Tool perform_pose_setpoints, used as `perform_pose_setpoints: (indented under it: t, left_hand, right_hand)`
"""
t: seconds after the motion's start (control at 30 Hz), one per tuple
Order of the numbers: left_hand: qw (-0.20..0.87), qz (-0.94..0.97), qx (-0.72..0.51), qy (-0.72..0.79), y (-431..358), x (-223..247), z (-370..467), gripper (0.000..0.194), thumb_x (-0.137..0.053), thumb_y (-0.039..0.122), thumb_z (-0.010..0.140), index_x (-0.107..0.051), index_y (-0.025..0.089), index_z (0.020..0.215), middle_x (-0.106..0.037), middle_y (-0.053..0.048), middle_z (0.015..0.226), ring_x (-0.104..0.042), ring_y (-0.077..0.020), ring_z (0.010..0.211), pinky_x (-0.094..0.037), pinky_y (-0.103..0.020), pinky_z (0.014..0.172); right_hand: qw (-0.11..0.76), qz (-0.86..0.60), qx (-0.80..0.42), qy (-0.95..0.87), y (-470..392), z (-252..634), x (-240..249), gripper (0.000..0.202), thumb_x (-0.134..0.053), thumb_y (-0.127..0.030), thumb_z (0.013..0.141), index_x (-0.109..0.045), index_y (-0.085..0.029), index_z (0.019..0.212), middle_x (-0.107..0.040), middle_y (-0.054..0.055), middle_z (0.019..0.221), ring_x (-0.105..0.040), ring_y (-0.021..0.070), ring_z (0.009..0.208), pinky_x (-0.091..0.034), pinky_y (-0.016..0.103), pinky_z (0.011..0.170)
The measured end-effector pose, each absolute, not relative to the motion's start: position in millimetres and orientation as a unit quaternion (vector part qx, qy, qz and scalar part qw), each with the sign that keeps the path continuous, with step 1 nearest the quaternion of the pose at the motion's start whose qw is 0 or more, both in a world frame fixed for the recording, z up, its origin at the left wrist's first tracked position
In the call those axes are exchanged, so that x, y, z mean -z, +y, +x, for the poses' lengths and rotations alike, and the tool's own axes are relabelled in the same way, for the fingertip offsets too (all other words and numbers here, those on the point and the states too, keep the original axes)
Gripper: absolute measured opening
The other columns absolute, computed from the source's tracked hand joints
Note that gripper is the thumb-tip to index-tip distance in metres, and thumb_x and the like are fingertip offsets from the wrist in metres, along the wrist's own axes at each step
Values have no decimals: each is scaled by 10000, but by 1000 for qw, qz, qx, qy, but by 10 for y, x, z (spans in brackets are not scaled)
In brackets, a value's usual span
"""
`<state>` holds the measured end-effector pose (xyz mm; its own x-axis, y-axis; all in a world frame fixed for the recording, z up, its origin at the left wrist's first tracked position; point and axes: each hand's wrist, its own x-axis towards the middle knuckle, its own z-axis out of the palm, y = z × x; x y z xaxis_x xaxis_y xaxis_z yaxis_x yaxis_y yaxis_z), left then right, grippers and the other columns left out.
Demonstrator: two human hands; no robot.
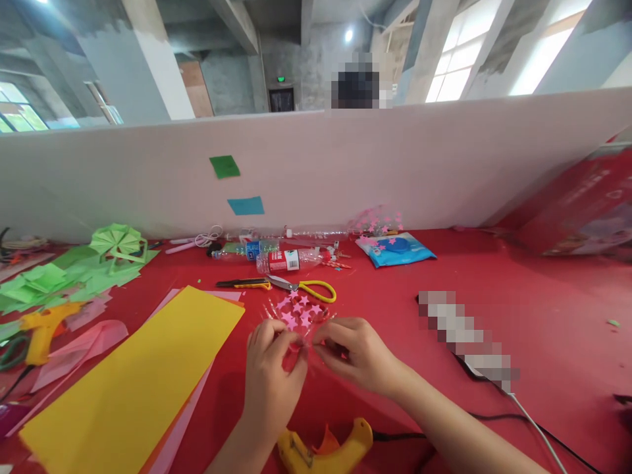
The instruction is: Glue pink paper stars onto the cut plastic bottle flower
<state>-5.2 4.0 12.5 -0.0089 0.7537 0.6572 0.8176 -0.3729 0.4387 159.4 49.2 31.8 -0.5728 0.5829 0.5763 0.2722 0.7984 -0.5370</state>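
A clear plastic piece with pink stars [297,308] on it lies in front of me, its see-through strips spreading outward. At its near edge, my left hand [276,359] pinches with thumb and forefinger, seemingly on the plastic. My right hand [356,349] is also in a pinch, its fingertips almost meeting the left ones; whatever lies between them is too small to make out. Just beyond the stars are yellow-handled scissors [316,289] and a yellow and black utility knife [244,283]. A yellow glue gun [328,451] lies close below my hands.
Yellow paper sheets [143,375] are stacked at left, near green paper [69,276] and another glue gun [44,329]. Plastic bottles [291,261] and a blue wipes pack [395,249] line the white partition [316,164]. A blurred phone-like object [464,342] with cables lies right.
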Motion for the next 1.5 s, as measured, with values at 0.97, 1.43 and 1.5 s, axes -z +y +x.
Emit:
perform_pose_setpoints:
  t: [0.97,1.43,1.5]
  left_hand:
    - [74,-733,445,-509,-11,-64,-97,149,-544,64,817,-554,209,851,-558,-26,832,-554,-166,783,-454,-310,714]
    - [79,-756,437,-481,-17,-60,-106,187,-545,30,806,-549,192,901,-599,-44,853,-538,-169,782,-419,-322,731]
    - [79,-755,438,-480,-20,-56,-109,190,-545,23,802,-550,187,899,-600,-44,851,-538,-169,781,-419,-319,731]
  right_hand:
    - [386,-180,46,-904,442,1560,-183,160,-426,-130,916,-550,-174,825,-540,-8,580,-454,126,509,-298,282,506]
    - [392,-177,50,-901,425,1562,-169,151,-445,-71,884,-562,-157,844,-579,8,587,-470,132,513,-321,281,486]
    - [397,-176,45,-899,427,1555,-170,143,-459,-65,874,-566,-151,833,-592,15,596,-466,135,516,-320,283,486]
